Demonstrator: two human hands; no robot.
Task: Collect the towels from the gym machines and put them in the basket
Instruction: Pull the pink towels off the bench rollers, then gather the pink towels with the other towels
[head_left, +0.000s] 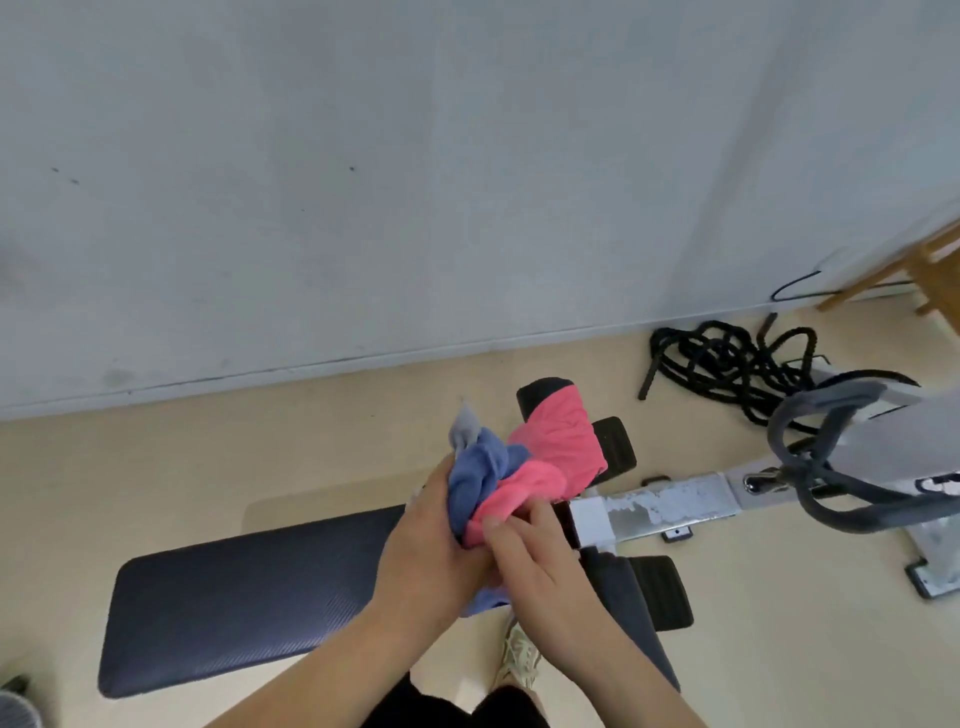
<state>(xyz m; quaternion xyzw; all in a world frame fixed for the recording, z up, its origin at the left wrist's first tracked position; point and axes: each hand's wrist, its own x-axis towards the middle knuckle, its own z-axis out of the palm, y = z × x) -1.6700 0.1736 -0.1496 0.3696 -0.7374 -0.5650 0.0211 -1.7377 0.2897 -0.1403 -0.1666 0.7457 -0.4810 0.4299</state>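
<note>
My left hand (431, 540) grips a bunched blue towel (480, 467) with a grey cloth tip (465, 426) poking up from it. A pink towel (558, 447) stretches from the bundle up over a black padded roller (540, 389) of the gym machine. My right hand (530, 551) pinches the near end of the pink towel, pressed against my left hand. Both hands are over the dark padded bench (234, 597). No basket is in view.
The machine's white metal frame (670, 504) runs to the right, with grey curved handles (831, 467). A coiled black battle rope (737, 364) lies by the wall. Wooden legs (883, 270) stand at the far right. My shoe (519, 654) is on the beige floor.
</note>
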